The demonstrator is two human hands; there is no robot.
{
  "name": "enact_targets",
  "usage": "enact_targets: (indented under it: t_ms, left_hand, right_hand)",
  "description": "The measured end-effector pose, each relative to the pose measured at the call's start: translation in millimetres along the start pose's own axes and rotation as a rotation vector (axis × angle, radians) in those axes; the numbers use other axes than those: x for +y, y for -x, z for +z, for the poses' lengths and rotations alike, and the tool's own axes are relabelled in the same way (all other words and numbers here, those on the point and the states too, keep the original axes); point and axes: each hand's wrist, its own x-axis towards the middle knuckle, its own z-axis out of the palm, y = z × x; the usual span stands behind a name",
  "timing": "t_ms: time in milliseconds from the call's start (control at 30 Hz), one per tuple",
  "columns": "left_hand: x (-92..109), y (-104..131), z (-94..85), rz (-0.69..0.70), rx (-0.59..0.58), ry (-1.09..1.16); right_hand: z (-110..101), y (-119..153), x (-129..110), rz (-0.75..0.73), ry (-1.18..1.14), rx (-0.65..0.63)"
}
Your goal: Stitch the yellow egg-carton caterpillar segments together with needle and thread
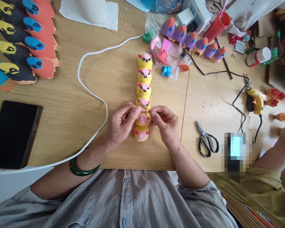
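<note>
My left hand [124,122] and my right hand [165,123] meet over a row of yellow egg-carton cups [144,91] that stretches away from me. Fingers closed in a pinch, both hands hold a thin black strand [146,113] between their tips. Each cup carries a pink face patch and small red ears. The three farthest have black features, and the fourth shows some black on its right side. On the two nearest cups, the pink patches [142,135] are plain where visible. My fingers partly cover the middle of the row.
A white cable [79,68] curves across the left, near a black tablet [15,134]. Painted carton birds [39,44] lie at far left. Bagged coloured clay [163,52] sits beyond the row. Scissors [206,139] and a glue gun [255,101] lie right, near another person's arm [275,153].
</note>
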Motion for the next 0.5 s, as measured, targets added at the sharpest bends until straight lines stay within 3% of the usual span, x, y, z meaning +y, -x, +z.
enact_targets:
  t_ms: [167,500]
  left_hand:
    - [-1.1,-0.4,0.7,0.081,-0.021,-0.066]
    - [-3.4,-2.4,1.0,0.073,0.001,-0.06]
  right_hand:
    - [-0.2,-0.8,1.5,-0.017,-0.004,0.011]
    - [-0.3,4.2,-3.4,-0.011,0.078,-0.009]
